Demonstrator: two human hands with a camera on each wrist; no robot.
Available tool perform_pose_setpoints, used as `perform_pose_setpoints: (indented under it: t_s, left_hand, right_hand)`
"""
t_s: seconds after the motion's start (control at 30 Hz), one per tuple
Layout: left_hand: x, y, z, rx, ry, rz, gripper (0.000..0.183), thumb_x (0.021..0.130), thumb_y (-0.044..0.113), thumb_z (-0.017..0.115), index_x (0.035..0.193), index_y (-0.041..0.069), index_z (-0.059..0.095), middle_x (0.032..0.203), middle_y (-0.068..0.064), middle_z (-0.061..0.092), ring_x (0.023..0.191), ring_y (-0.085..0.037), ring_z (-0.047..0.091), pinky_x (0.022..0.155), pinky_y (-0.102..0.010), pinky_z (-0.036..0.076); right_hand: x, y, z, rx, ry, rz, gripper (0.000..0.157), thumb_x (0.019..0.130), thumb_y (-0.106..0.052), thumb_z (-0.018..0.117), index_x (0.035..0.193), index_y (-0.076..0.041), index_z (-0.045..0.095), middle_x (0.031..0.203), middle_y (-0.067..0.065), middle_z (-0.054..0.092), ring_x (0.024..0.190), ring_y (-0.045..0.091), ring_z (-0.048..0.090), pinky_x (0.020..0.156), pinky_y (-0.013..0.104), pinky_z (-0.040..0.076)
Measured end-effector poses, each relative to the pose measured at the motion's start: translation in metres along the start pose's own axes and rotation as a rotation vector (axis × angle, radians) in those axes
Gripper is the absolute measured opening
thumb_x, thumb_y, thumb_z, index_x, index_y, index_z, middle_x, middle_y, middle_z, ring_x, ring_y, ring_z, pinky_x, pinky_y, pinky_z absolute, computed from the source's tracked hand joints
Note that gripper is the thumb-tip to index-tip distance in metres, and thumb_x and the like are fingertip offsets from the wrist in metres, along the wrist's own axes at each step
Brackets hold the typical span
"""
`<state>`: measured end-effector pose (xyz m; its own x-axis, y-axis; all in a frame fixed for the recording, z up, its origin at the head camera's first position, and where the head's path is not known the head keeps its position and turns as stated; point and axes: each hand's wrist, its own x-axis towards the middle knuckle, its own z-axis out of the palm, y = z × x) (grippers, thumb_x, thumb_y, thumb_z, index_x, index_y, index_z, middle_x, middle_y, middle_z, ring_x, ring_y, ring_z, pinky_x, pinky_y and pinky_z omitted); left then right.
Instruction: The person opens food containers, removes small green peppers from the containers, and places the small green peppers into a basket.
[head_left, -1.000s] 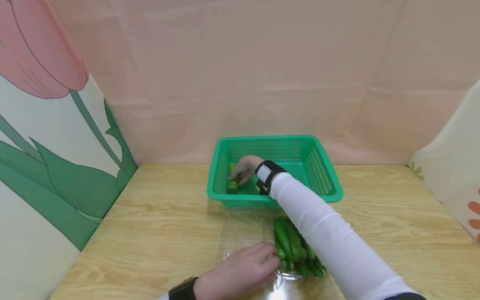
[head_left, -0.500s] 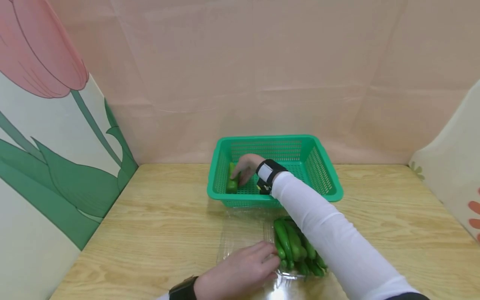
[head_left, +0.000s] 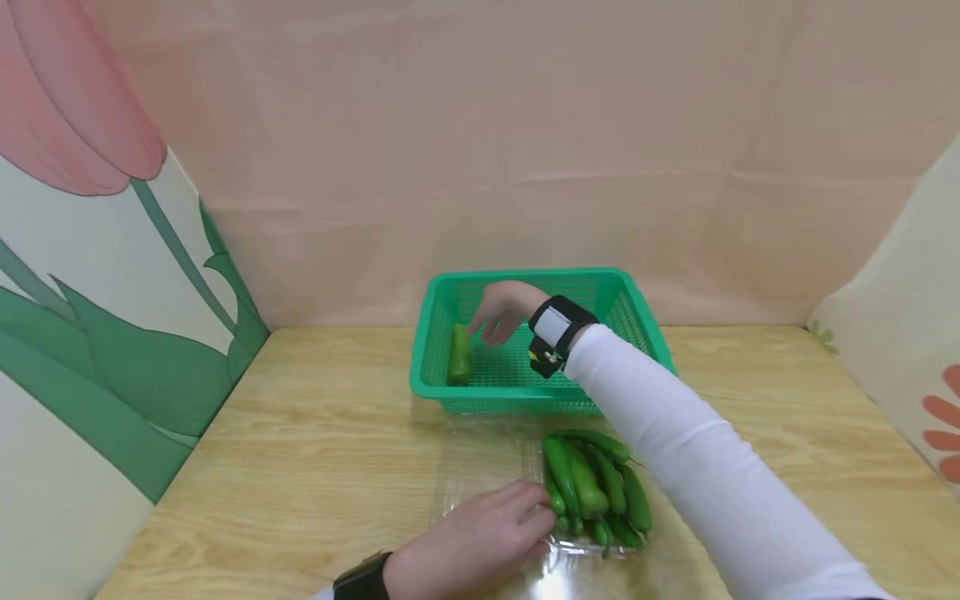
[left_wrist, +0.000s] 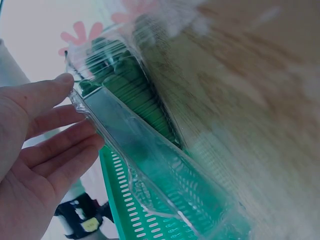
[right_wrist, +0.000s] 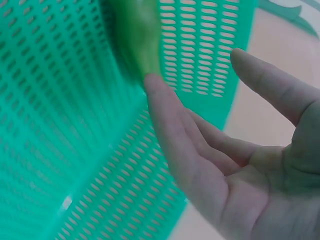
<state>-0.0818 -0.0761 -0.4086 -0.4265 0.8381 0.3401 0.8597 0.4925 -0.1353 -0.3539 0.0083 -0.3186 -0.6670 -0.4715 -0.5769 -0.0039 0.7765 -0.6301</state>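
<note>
Right hand (head_left: 512, 310) released, mid-frame; left hand (head_left: 480, 533) pinches a clear plastic box (left_wrist: 132, 130) (a tug could spill its long green peppers (head_left: 583, 483)).

The right sleeve (head_left: 693, 446) is white and creased. Beyond its far end comes a wide black strap (head_left: 572, 310) with a pale rectangular patch (head_left: 551, 326), and on its near side a small black box (head_left: 546, 358) with a yellow label (left_wrist: 90, 224). The left hand (head_left: 480, 533), bare like the right hand (head_left: 510, 310), has a black band (head_left: 363, 578) behind it, then a sliver of white cuff (head_left: 324, 594).
</note>
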Motion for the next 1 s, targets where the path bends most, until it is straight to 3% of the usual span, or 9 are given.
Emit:
perform_pose_setpoints:
  t_s: [0.17,0.37,0.57,0.83,1.0]
  left_hand:
    - [-0.001,-0.002,-0.002,0.004,0.004,-0.001,0.007,0.091,0.023,0.058,0.094,0.018,0.061,0.100,0.008,0.057,0.096,-0.005,0.052,0.088,-0.011,0.047]
    - [-0.003,-0.002,-0.003,-0.003,-0.001,-0.006,0.009,0.092,0.025,0.058,0.095,0.017,0.061,0.102,0.007,0.057,0.097,-0.006,0.053,0.090,-0.011,0.047]
    - [-0.004,-0.001,-0.003,-0.001,0.024,0.002,0.009,0.091,0.026,0.061,0.094,0.017,0.061,0.102,0.006,0.057,0.096,-0.006,0.053,0.088,-0.010,0.048]
    - [-0.006,-0.002,-0.003,-0.010,0.037,0.001,0.008,0.090,0.025,0.062,0.093,0.018,0.060,0.101,0.007,0.056,0.094,-0.005,0.052,0.086,-0.010,0.048]
    - [-0.007,-0.002,-0.002,-0.009,0.053,0.000,0.008,0.089,0.025,0.063,0.091,0.018,0.059,0.100,0.007,0.055,0.093,-0.005,0.051,0.083,-0.010,0.048]
  right_hand:
    - [-0.028,-0.005,-0.008,-0.116,0.047,-0.032,0.048,0.090,-0.029,0.063,0.130,-0.004,0.053,0.129,0.019,0.058,0.107,0.027,0.065,0.085,0.032,0.058]
    - [-0.054,-0.004,-0.013,-0.174,0.065,-0.082,0.042,0.092,-0.030,0.061,0.124,-0.004,0.059,0.125,0.018,0.060,0.105,0.026,0.066,0.090,0.037,0.056]
    - [-0.077,0.000,-0.012,-0.223,0.136,-0.147,0.047,0.091,-0.031,0.062,0.129,-0.005,0.054,0.118,0.014,0.065,0.105,0.026,0.066,0.088,0.037,0.056]
    - [-0.121,0.005,0.009,-0.329,0.297,-0.374,0.031,0.093,-0.033,0.060,0.116,-0.014,0.063,0.098,0.005,0.072,0.084,0.017,0.067,0.073,0.032,0.057]
    - [-0.139,0.020,0.026,-0.418,0.391,-0.639,0.019,0.090,-0.029,0.064,0.106,-0.018,0.067,0.094,-0.004,0.072,0.087,0.013,0.067,0.077,0.032,0.057]
